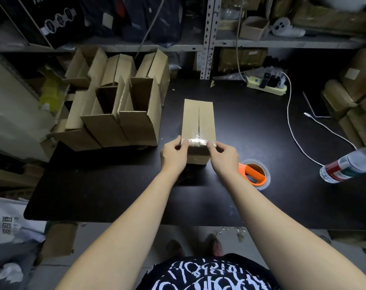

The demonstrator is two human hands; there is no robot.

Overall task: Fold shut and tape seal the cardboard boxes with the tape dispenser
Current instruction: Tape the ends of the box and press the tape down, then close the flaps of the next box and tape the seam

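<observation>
A closed cardboard box (197,120) stands in the middle of the black table (115,195), its top flaps folded shut with clear tape along the seam and a shiny strip across the near edge. My left hand (173,155) holds the box's near left corner, thumb on the tape. My right hand (222,158) holds the near right corner, with its thumb pressing the tape's end. The tape dispenser (254,174), orange with a clear roll, lies on the table just right of my right wrist.
Several open cardboard boxes (123,114) stand grouped at the table's left. A power strip (267,85) and a white cable (293,130) lie at the back right. A plastic bottle (349,166) sits at the right edge. Shelving stands behind.
</observation>
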